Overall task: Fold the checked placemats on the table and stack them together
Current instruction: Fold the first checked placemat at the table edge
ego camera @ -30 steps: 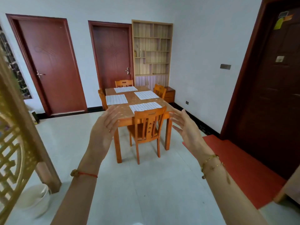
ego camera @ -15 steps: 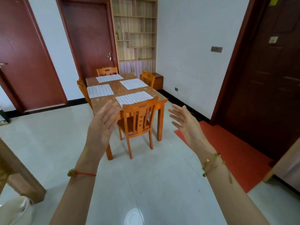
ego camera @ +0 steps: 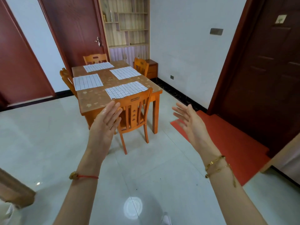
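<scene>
Several white checked placemats lie flat and unfolded on the wooden table (ego camera: 97, 98) ahead of me: a near one (ego camera: 126, 89), one at the left (ego camera: 87, 82), one at the right (ego camera: 125, 72) and a far one (ego camera: 98, 66). My left hand (ego camera: 105, 124) and my right hand (ego camera: 190, 120) are raised in front of me, palms facing each other, fingers apart, holding nothing. Both hands are well short of the table.
An orange wooden chair (ego camera: 134, 114) is tucked in at the table's near side, with others at the left (ego camera: 67, 80), far (ego camera: 95, 58) and right (ego camera: 140, 66) sides. A red mat (ego camera: 227, 143) lies on the tiled floor at the right by a dark door. A shelf unit (ego camera: 126, 26) stands behind.
The view has moved closer to the table, which now looks larger. The carved screen at the left has slid nearly out of view. Both hands stay raised and open.
</scene>
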`<state>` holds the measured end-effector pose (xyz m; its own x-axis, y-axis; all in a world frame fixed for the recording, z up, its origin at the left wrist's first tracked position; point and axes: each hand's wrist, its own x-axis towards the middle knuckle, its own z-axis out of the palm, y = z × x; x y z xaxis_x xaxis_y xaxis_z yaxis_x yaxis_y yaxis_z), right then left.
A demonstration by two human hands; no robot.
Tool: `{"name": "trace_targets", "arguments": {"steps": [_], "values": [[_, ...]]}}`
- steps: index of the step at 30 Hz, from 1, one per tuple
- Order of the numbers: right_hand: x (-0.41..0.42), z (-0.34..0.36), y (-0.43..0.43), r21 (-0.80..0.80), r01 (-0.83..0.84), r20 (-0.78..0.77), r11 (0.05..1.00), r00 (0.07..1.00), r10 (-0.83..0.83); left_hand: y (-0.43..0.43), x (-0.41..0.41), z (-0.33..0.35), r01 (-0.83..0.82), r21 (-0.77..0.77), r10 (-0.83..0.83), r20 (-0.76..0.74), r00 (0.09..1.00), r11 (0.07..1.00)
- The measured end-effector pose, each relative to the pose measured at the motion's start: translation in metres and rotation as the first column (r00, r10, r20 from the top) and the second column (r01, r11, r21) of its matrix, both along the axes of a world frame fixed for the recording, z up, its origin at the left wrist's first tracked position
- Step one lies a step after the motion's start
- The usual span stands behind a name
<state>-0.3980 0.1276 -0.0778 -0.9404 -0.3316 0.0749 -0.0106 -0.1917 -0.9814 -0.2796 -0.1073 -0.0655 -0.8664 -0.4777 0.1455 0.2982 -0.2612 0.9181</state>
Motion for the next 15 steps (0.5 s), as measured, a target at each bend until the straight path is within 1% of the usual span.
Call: {"name": "trace_targets", "arguments": {"steps": [3, 9, 15], "values": [[-0.04, -0.002, 0.001, -0.003, 0.003, 0.002, 1.0, 1.0, -0.003, -0.001, -0.041, -0.004, 0.018, -0.018, -0.018, 0.026, 1.0, 1.0], [-0.127, 0.003, 0.007, -0.022, 0.019, -0.003, 1.0, 1.0, -0.019, 0.007, -0.134, 0.003, 0.063, 0.028, -0.063, 0.025, 0.998, 0.998], [-0.205, -0.003, 0.016, -0.029, 0.037, 0.019, 0.999, 0.999, -0.037, 0.021, -0.217, 0.001, 0.04, 0.085, -0.042, 0.017, 0.999, 0.996]]}}
